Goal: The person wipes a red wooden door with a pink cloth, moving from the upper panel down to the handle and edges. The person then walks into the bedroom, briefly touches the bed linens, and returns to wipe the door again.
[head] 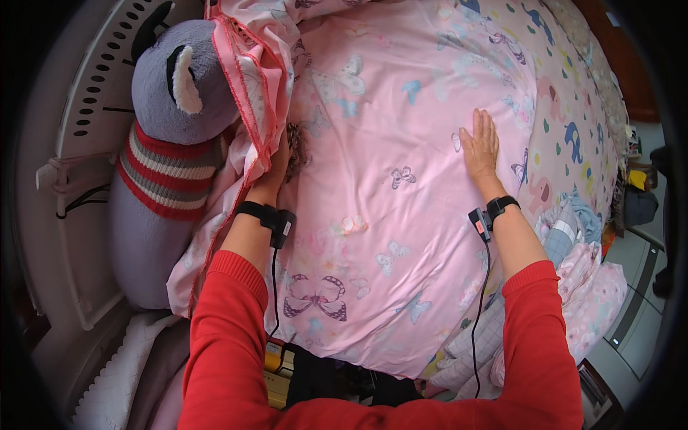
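A pink butterfly-print fabric cover (pixel 371 215) is spread in front of me, wrinkled in places. My right hand (pixel 482 145) rests flat on its right part, palm down, thumb apart from the fingers and nothing held. On the left, my left hand (pixel 275 169) reaches under a turned-up fold (pixel 263 97) of the cover, which has red stitching along its edge. The fold hides most of that hand, so its fingers cannot be seen. Each wrist wears a black strap with a small device and a cable.
A grey plush toy (pixel 183 80) with a striped knitted band lies along the left, beside a white radiator (pixel 94 80). Under the cover's right edge shows an elephant-print sheet (pixel 564 113). Crumpled fabrics (pixel 580 290) are heaped at the lower right, near grey drawers (pixel 639 317).
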Tool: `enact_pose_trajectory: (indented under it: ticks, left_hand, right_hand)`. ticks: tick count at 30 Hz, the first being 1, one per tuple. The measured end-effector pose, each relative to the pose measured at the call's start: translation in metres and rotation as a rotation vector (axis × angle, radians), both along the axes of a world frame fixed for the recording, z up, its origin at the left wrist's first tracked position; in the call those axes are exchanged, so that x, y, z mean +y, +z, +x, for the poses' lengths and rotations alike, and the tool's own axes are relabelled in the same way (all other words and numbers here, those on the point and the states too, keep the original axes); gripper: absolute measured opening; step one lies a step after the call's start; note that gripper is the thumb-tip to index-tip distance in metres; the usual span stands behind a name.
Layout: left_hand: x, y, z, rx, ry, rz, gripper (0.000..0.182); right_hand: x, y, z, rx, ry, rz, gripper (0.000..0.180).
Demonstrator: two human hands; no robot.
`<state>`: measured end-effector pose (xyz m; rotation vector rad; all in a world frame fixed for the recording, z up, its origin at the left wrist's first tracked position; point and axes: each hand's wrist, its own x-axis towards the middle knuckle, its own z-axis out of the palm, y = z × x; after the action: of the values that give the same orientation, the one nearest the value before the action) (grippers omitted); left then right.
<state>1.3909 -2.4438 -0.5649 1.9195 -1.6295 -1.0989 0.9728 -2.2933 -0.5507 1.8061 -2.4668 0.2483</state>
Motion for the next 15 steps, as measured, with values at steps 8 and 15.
enact_pose_trajectory:
  ticks: [8,15]
  left_hand:
    - [0.004,-0.030,0.007,-0.276,-0.424,-0.752,0.040]
    - [-0.004,-0.024,0.013,-0.339,-0.415,-0.834,0.041]
  right_hand:
    - [-0.097,-0.010,-0.077,0.019,-0.222,0.042,0.067]
    - [-0.114,-0.016,0.022,-0.103,0.396,-0.097,0.062]
